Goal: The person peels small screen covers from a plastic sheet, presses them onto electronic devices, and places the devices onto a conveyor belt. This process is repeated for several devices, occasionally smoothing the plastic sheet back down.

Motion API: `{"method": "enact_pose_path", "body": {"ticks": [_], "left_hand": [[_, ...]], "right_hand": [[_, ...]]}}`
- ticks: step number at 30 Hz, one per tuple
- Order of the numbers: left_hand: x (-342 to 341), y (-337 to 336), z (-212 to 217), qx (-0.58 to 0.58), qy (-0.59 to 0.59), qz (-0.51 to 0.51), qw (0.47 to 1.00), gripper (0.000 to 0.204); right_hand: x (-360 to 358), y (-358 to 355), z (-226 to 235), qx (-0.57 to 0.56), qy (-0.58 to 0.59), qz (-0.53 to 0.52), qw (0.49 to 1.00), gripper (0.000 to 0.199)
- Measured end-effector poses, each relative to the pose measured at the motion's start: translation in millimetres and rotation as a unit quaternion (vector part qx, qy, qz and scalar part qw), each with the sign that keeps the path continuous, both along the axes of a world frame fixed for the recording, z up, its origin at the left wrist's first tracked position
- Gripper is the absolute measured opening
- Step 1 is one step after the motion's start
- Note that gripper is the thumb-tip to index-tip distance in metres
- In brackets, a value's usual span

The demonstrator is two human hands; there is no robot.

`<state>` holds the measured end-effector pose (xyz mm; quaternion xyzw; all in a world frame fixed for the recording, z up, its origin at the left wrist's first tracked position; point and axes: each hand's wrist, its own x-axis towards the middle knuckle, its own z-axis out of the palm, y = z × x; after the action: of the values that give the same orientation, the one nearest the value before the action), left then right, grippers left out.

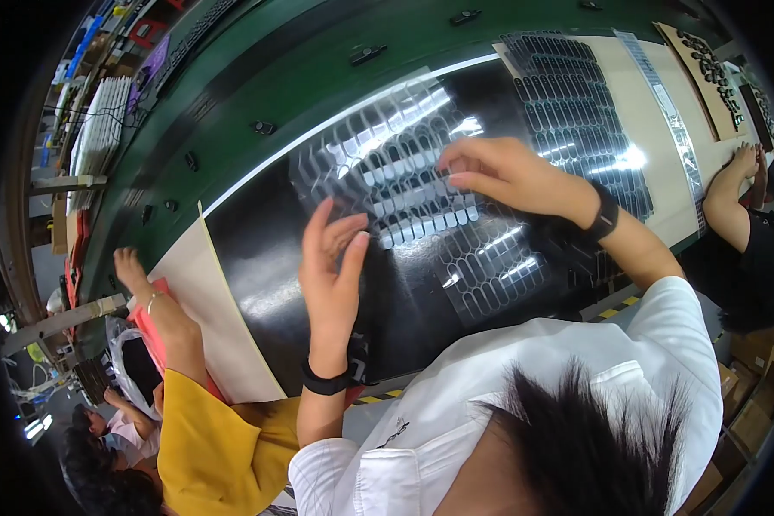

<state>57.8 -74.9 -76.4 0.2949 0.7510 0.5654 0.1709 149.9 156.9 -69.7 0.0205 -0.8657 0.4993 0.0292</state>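
Here, hands (404, 232) on die-cut sheet (404, 181).

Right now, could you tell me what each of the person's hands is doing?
Left hand: open, fingers spread, over the glossy black sheet.
Right hand: fingertips pinched on the die-cut sheet.

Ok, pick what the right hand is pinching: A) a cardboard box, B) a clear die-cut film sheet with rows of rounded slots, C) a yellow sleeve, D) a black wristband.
B: the right hand pinches the edge of the clear die-cut film sheet lying over the glossy black sheet.
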Motion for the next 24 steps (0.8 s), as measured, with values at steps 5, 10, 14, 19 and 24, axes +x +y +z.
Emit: {"method": "enact_pose_path", "body": {"ticks": [5, 10, 14, 19, 24], "left_hand": [[10.1, 1.4, 87.0, 0.147, -0.064, -0.003, 0.987, 0.055], [-15.6, 29.4, 57.4, 0.049, 0.094, 0.042, 0.994, 0.060], [-32.0, 30.0, 24.6, -0.087, 0.312, 0.106, 0.940, 0.058], [-26.0, 20.1, 12.0, -0.168, 0.291, -0.055, 0.940, 0.042], [2.2, 41.4, -10.1, -0.192, 0.234, -0.142, 0.942, 0.018]], "right_hand": [[8.0, -10.3, 79.2, -0.164, 0.060, 0.049, 0.983, 0.020], [-12.6, 8.0, 55.0, -0.223, -0.123, -0.002, 0.967, 0.024], [-16.5, 21.2, -9.9, 0.020, -0.153, -0.078, 0.985, 0.027], [-26.8, 21.6, -3.4, 0.295, -0.093, -0.092, 0.946, 0.040], [-54.4, 4.3, -18.1, 0.210, 0.068, 0.006, 0.975, 0.044]]}}
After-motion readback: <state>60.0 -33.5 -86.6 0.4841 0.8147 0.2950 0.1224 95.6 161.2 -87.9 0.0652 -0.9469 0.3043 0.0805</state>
